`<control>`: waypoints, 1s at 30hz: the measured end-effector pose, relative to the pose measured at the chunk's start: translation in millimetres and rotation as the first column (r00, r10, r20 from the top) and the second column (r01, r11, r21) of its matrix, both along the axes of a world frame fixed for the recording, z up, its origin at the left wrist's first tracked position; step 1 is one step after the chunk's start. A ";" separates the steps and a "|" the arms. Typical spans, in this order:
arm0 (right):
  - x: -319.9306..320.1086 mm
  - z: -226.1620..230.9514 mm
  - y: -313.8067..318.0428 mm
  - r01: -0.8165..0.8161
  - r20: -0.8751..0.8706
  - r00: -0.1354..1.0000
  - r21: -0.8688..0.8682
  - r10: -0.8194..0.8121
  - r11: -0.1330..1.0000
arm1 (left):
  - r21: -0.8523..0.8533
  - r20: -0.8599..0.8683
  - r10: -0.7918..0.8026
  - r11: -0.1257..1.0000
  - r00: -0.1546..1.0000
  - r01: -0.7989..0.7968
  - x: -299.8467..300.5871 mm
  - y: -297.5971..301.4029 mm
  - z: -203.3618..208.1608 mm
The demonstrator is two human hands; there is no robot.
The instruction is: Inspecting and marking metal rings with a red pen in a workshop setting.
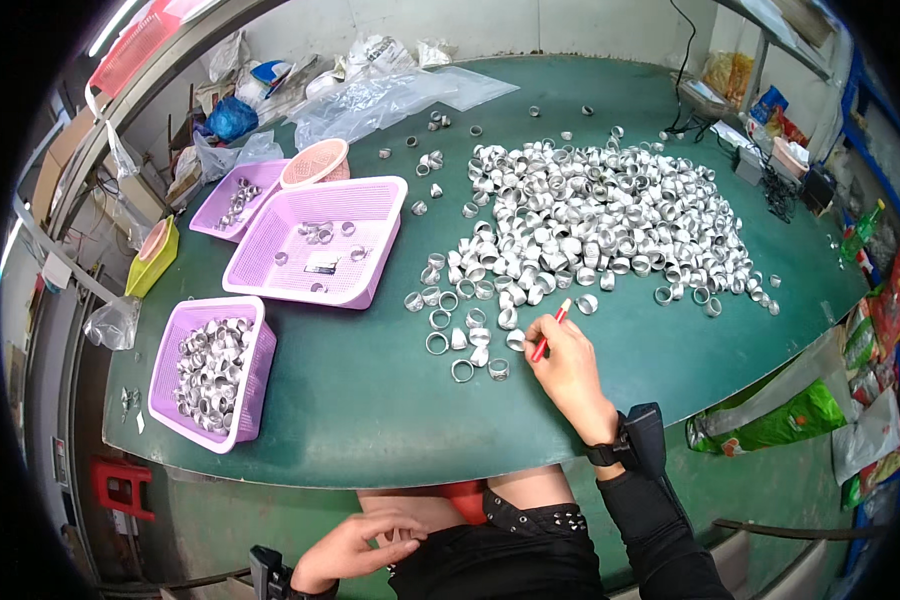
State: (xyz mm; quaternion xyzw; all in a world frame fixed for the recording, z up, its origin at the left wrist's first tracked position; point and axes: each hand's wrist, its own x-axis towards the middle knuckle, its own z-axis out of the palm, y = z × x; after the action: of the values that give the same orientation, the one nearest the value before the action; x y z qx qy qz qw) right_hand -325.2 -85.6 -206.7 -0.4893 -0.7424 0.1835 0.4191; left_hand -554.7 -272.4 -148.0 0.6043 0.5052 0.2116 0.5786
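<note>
My right hand is over the green table, closed around a red pen that slants up and away from me. Just left of its fingertips sits a silver ring; whether they touch it I cannot tell. Several loose rings lie spread to the left of this hand. Beyond it, a wide heap of silver rings covers the middle and right of the table. My left hand lies on my lap below the table edge, fingers loosely stretched out and holding nothing.
On the left, a purple basket is full of rings. Behind it, a larger purple basket and another purple basket hold a few. Clear plastic sheets lie at the back. Cables and a black adapter sit at the right edge.
</note>
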 end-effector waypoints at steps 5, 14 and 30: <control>25.9 1.7 -4.2 0.009 -0.114 0.992 -0.302 -0.046 0.953 | 0.396 -0.449 -0.099 0.869 0.888 0.297 49.6 105.9 14.8; 54.4 8.9 0.6 0.084 -0.002 0.996 -0.246 -0.088 0.966 | 0.562 -0.707 0.004 0.611 0.707 0.558 82.9 170.5 -32.8; 26.1 13.6 -56.1 -0.517 -0.742 0.665 -0.371 0.089 0.771 | 0.403 -0.278 0.092 0.915 0.956 0.029 60.1 105.3 -35.3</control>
State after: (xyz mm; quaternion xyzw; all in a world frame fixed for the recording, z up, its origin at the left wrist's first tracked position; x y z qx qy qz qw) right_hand -299.1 -141.7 -193.1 -0.3467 -0.5201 0.6280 0.4637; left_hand -494.5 -167.1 -183.3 0.7267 0.5399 0.2292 0.3576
